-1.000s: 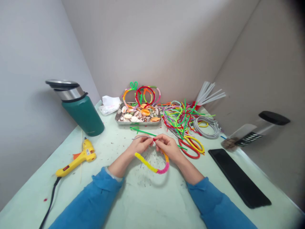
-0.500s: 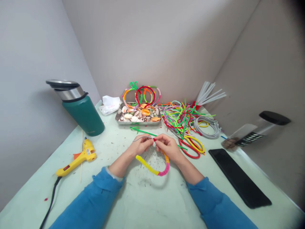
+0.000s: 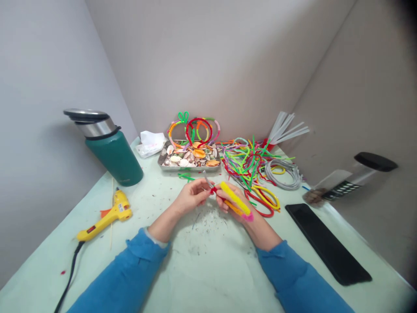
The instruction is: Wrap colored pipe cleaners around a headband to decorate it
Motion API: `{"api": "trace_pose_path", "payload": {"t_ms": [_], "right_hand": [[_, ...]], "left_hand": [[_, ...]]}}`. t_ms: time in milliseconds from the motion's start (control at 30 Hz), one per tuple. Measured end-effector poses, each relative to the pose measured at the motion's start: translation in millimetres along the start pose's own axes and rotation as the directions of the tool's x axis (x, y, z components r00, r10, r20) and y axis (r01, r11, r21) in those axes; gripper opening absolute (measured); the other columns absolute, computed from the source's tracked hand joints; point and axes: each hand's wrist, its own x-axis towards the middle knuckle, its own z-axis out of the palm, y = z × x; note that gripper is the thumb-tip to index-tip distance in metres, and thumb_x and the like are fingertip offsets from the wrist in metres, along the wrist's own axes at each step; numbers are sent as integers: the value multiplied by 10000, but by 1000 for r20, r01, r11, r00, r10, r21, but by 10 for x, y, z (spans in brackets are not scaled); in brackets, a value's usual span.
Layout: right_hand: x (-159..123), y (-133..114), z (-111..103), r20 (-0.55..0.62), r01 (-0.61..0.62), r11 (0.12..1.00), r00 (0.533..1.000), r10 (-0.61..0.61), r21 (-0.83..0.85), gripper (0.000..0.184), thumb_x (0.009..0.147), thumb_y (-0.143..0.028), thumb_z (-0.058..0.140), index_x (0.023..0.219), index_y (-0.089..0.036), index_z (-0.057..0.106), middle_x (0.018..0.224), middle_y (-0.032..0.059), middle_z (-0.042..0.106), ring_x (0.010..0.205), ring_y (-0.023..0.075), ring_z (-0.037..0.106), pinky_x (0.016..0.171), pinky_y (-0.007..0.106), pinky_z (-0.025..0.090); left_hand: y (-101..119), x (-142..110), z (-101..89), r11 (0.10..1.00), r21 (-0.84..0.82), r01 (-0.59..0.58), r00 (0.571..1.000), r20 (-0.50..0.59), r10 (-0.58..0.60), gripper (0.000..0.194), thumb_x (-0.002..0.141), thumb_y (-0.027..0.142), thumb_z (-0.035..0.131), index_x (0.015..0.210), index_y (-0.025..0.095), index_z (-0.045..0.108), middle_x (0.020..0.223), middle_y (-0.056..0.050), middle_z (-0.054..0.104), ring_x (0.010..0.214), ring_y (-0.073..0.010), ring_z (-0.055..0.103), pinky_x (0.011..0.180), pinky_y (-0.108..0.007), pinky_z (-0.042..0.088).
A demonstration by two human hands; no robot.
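My left grip (image 3: 194, 194) pinched the fuzzy band (image 3: 236, 198) at its red section (image 3: 213, 190); my right grip (image 3: 233, 203) clasped it too.

The pale table (image 3: 208, 269) (speckled) carries glue gun (image 3: 106, 220), shell tray (image 3: 189, 168).

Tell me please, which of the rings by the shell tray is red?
The front ring, near the middle of the group: it looks red all around, while the other rings mix several colours, such as orange and green.

I now see the band (image 3: 236, 198) swung up over the right hand (image 3: 240, 192), its grey wire (image 3: 207, 179) turned to point forward.
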Motion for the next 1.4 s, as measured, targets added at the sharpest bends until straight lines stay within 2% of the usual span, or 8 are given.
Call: {"api": "trace_pose_path", "payload": {"t_ms": [167,467,633,867,1067,1267,1400], "right_hand": [[-46,-64,21,138,-88,992,988,76,89,188,711,-298,594,844,-192,515,479,-64,515,352,57,360,353,177,295],[-70,-106,51,164,-136,982,980,114,133,167,695,-275,603,807,-199,506,446,-72,489,334,52,331,336,175,285],[-75,-96,45,170,-139,981,979,116,131,155,708,-253,593,827,-191,515,459,-63,511,334,53,347,328,169,285],[-27,-23,12,93,-97,992,992,89,79,197,686,-276,625,825,-176,530,469,-64,515,328,53,389,328,170,291],[14,34,15,21,-3,1000,1000,3,-24,173,707,-289,611,811,-169,545,468,-57,540,317,47,373,335,171,284],[21,55,48,-79,91,988,992,-101,-127,146,721,-270,599,818,-163,577,461,-57,538,347,48,382,361,174,260],[26,74,78,-110,105,974,985,-130,-203,148,711,-268,602,800,-152,583,447,-61,520,365,51,385,390,182,273]], "left_hand": [[-8,-11,-6,1000,-22,-17,999,36,18,316,695,317,644,930,113,593,798,-48,627,452,-38,449,420,-173,359],[24,-31,-37,1000,-18,13,999,31,-12,273,664,278,674,877,108,663,792,-59,660,467,-54,468,452,-195,374],[-2,-26,-52,1000,-15,7,1000,18,-6,242,660,277,677,842,118,682,705,-37,652,460,-58,466,454,-192,378],[-4,-12,-29,1000,17,16,999,-50,-15,275,662,336,675,818,110,681,621,-15,625,441,-51,444,435,-175,356],[13,-16,31,1000,0,8,991,-135,-8,270,652,346,680,783,114,631,594,-3,600,455,-72,470,454,-196,381],[66,-40,39,993,119,4,985,-173,16,226,694,330,633,771,125,578,605,17,543,472,-68,468,449,-186,363],[50,-40,27,988,149,39,983,-184,-11,177,711,305,606,731,140,548,533,37,508,459,-74,464,443,-179,352]]}}
